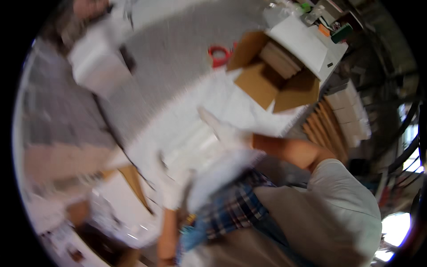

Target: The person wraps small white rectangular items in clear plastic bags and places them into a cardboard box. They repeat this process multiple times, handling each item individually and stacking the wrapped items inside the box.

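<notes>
Motion blurs the picture. My right hand (229,135), in a white glove, reaches in from the right with a finger stretched out toward the far left. Nearer my body, my left hand (173,189), also gloved in white, has its fingers apart. Between the hands lies a pale, shiny flat thing (193,149), its kind too smeared to make out. Whether either hand touches it, I cannot tell. Beneath is a white sheet (240,100) on the grey table (164,58). Translucent white material (218,173) bunches against the table's near edge, by my plaid clothing.
An open cardboard box (260,84) holding a stack of flat pieces stands at the right. Red-handled scissors (219,56) lie left of it. A white box (100,62) is at the far left. Flattened cardboard (327,129) and white boxes (349,113) stand beyond the right edge.
</notes>
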### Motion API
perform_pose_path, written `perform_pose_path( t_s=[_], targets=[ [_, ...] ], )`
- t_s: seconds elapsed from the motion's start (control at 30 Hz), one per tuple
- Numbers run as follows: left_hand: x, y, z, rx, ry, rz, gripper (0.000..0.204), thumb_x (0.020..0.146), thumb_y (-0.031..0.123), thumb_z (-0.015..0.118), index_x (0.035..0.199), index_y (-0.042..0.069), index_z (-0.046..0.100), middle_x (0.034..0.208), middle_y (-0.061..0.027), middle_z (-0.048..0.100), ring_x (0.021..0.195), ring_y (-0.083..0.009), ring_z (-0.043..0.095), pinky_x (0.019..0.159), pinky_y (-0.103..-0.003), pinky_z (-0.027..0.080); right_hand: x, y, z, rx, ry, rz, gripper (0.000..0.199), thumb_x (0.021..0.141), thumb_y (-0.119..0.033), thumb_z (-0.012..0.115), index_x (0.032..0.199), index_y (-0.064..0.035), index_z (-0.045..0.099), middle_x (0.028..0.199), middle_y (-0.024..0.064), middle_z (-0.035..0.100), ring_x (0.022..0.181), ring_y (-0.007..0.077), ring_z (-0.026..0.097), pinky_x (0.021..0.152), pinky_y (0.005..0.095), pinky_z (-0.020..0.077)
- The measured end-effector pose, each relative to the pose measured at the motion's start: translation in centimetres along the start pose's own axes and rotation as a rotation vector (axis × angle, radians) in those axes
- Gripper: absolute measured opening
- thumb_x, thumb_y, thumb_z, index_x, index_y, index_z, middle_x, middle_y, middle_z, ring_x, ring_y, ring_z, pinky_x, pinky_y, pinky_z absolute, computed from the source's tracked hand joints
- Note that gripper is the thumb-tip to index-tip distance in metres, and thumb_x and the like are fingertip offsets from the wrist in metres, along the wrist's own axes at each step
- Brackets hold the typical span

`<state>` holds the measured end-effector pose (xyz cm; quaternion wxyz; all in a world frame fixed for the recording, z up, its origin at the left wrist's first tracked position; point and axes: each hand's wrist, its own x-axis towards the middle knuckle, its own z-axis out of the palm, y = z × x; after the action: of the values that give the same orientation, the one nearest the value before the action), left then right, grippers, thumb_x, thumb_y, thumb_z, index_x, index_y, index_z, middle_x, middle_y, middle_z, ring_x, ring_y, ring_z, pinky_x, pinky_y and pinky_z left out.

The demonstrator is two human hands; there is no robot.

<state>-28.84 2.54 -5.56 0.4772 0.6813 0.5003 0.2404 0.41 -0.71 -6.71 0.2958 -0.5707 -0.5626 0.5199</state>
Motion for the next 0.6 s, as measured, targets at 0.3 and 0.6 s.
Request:
perform_pose_path(
  t_s=[0.3, 0.6],
  targets=[
    [-0.9, -0.3, 1.1, 0.270, -0.044, 0.226, 0.090, 0.080, 0.024, 0.089, 0.148, -0.004, 0.037, 0.125, -0.0189, 0.062, 0.114, -0.0282, 0.064, 0.100, -0.038, 0.053, -5.4, 6.1, 1.4, -0.541, -0.025, -0.272, 0.102, 0.085, -0.029, 0.080, 0.163, 0.0005, 0.022, 0.162, 0.0319, 0.032, 0.146, 0.0393, 0.042, 0.116, 0.0507, 0.0433],
    [0.8, 0.1, -0.2, 0.260, -0.098, 0.243, 0.092, 0.057, 0.044, 0.095, 0.117, -0.010, 0.050, 0.095, -0.0267, 0.064, 0.087, -0.0423, 0.067, 0.080, -0.047, 0.055, -4.0, 5.8, 1.5, -0.478, -0.065, -0.321, 0.095, 0.084, -0.038, 0.079, 0.156, 0.0012, 0.031, 0.158, 0.0306, 0.036, 0.143, 0.0447, 0.044, 0.121, 0.0500, 0.0362]
  ],
)
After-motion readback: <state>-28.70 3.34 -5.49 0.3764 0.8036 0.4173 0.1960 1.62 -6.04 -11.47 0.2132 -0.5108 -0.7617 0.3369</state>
